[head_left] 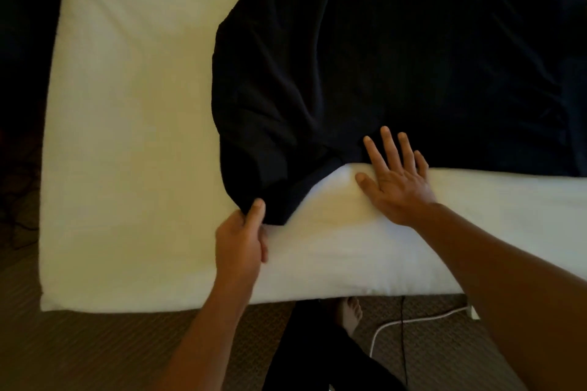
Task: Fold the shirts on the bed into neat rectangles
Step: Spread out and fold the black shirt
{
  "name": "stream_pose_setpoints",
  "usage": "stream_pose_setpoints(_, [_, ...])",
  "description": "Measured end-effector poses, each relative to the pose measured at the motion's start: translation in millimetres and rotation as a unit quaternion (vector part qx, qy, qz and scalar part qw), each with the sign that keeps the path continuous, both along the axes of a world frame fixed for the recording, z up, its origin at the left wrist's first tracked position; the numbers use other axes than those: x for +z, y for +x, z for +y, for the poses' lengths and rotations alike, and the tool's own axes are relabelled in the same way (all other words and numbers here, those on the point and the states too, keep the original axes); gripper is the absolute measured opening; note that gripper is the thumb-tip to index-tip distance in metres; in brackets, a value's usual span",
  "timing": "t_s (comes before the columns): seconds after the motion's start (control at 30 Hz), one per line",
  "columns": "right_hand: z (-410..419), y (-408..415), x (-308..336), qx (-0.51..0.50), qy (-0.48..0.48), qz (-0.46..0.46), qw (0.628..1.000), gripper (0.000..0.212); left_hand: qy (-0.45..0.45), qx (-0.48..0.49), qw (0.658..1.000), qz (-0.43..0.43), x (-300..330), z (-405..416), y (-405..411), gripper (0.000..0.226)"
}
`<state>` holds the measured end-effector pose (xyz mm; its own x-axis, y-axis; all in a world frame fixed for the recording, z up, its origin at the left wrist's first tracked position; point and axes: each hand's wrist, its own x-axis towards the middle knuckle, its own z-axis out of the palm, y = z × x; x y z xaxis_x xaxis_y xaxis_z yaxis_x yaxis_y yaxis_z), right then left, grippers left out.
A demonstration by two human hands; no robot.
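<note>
In the head view, a large dark navy, soft-knit shirt (397,51) is spread over a white padded mattress (127,136), filling the frame from twelve o'clock round to three o'clock. Its near left portion, perhaps a sleeve or a hem corner, hangs down toward six o'clock and bunches in folds. The tip of that portion is pinched by the left hand (243,236), thumb on top and fingers curled beneath, just at seven o'clock of the fabric's low point. The right hand (395,179) is laid flat with fingers straight and spread; its fingertips rest on the shirt's near edge while the palm presses the mattress, at four o'clock from centre.

At six o'clock, below the mattress edge, a bare foot (351,314) and a white cable (413,322) are seen on patterned brown carpet (95,349).

Risk is judged as follows. If the pinched corner is pulled while the flat hand holds only the very edge, the whole garment could be dragged toward the mattress edge and the body skewed, so the rectangle would come out crooked. The bunched folds near the left hand could be trapped inside a fold if they are not smoothed first. The dark cloth hides seams, so sleeve and hem may be mistaken.

No containers are visible, so no contents can be reported.
</note>
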<state>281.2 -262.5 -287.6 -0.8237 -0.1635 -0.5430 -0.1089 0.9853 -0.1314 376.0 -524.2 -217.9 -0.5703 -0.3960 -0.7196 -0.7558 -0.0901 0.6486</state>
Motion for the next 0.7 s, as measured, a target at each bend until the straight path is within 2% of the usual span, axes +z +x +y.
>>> stream_pose_setpoints(0.07, [1, 1, -2, 0.001, -0.003, 0.012, 1.000, 0.072, -0.049, -0.030, 0.998, 0.021, -1, 7, 21, 0.050])
stream_pose_setpoints(0.13, [3, 3, -4, 0.006, -0.009, 0.031, 0.999, 0.072, -0.190, -0.051, 0.976, 0.088, -5, 0, 29, 0.034])
stream_pose_setpoints(0.17, [4, 3, -5, 0.010, -0.011, 0.041, 0.999, 0.072, -0.266, -0.097, 0.953, 0.111, -8, -6, 27, 0.036])
stream_pose_setpoints(0.23, [5, 6, -7, 0.014, -0.012, 0.055, 0.998, 0.072, -0.368, -0.232, 0.891, 0.131, -20, -22, 16, 0.074])
stream_pose_setpoints(0.27, [5, 8, -8, 0.016, -0.012, 0.065, 0.998, 0.072, -0.398, -0.292, 0.859, 0.139, -25, -28, 7, 0.082])
stream_pose_setpoints(0.33, [6, 10, -10, 0.016, -0.015, 0.076, 0.997, 0.072, -0.416, -0.371, 0.811, 0.178, -37, -34, -10, 0.068])
stream_pose_setpoints(0.37, [7, 11, -9, 0.015, -0.017, 0.079, 0.997, 0.072, -0.408, -0.379, 0.805, 0.202, -43, -37, -16, 0.055])
stream_pose_setpoints(0.47, [6, 12, -6, 0.018, -0.017, 0.076, 0.997, 0.072, -0.378, -0.282, 0.842, 0.261, -42, -39, -16, 0.026])
stream_pose_setpoints(0.53, [5, 13, -2, 0.020, -0.013, 0.068, 0.997, 0.073, -0.366, -0.245, 0.864, 0.244, -23, -34, 0, 0.027])
stream_pose_setpoints(0.6, [5, 14, 4, 0.022, -0.010, 0.058, 0.998, 0.073, -0.303, -0.259, 0.898, 0.187, 3, -23, 21, 0.029])
stream_pose_setpoints(0.7, [4, 16, 10, 0.028, -0.004, 0.045, 0.999, 0.074, -0.082, -0.326, 0.941, 0.034, 29, -16, 55, 0.025])
